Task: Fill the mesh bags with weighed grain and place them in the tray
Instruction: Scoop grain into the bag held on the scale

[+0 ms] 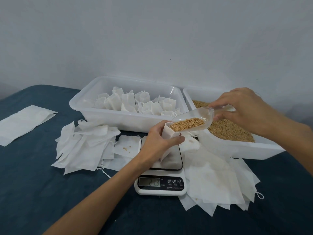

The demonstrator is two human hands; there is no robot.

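The dark blue tabletop [42, 175] carries everything, and the largest things sit at the far side: a white tray [94, 114] at centre holding a crowd of filled bags [135, 102], and to its right a second white bin [237, 148] heaped with loose grain [228, 129]. Flat empty bags are strewn in two piles, a left pile [84, 146] and a right pile [216, 180], with a separate folded sheet [22, 122] further left. Between the piles, near the person, stands the digital scale [160, 180], its display lit, though the digits are too blurred to trust.

On the scale platform stands the mesh bag [166, 143] being filled, upright, its long axis vertical and its mouth facing up. The left hand [157, 141] curls round the bag from the left side, thumb toward the near side, holding the mouth open. The right hand [237, 107] pinches the handle of a clear plastic scoop [191, 122], which runs from far right down to near left, with its lip resting at the bag's mouth. A load of grain lies in the scoop's bowl, close to the lip.

The coming move, I judge, turns on that one alignment: the scoop lip sits directly over the mouth, so tipping the handle upward should slide grain leftward and down into the bag. The right hand does the pouring; the left only steadies. A few stray kernels [126, 148] on a sheet left of the scale suggest spills happen easily.
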